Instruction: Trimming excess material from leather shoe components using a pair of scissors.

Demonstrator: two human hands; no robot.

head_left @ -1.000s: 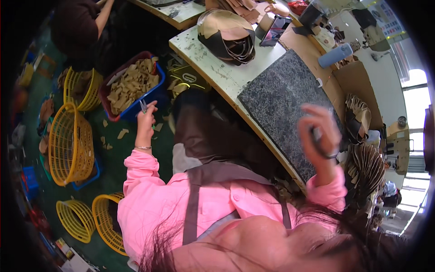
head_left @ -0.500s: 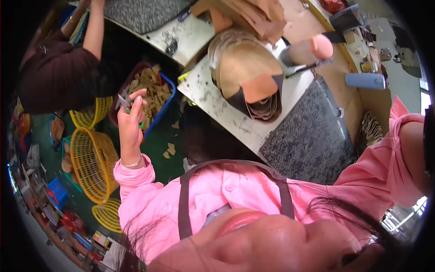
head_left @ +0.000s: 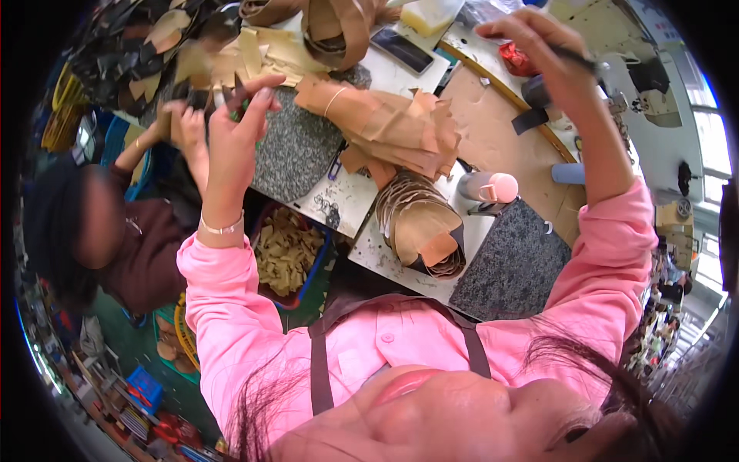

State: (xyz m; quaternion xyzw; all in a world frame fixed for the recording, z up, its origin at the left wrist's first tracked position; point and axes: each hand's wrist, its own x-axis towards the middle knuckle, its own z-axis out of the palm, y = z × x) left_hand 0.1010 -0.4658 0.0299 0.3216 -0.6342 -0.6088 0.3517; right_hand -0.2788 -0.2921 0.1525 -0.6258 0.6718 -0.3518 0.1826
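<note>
Raised at the upper left, my left hand (head_left: 237, 135) is closed on small scissors (head_left: 221, 98) with pale blades and a bit of green at the fingers. Up at the right, my right hand (head_left: 550, 58) is blurred, its fingers drawn together; a dark narrow thing (head_left: 576, 58) shows across it, too smeared to name. Between my arms, a stack of tan and black leather pieces (head_left: 416, 227) stands on the white table (head_left: 350, 204). Beyond it sits a bundle of tan leather strips (head_left: 392, 127) bound with a pale band.
A pink-capped bottle (head_left: 489, 187) stands beside a dark speckled slab (head_left: 508, 266). A second grey slab (head_left: 300, 146) and a phone (head_left: 402, 51) are farther off. At left, a co-worker (head_left: 146, 239) works close to my left arm. Below is a basket of scraps (head_left: 289, 254).
My left hand has risen farther over the table with the scissors. My right hand has come into view at upper right. The whole view has shifted, showing more of the far table.
</note>
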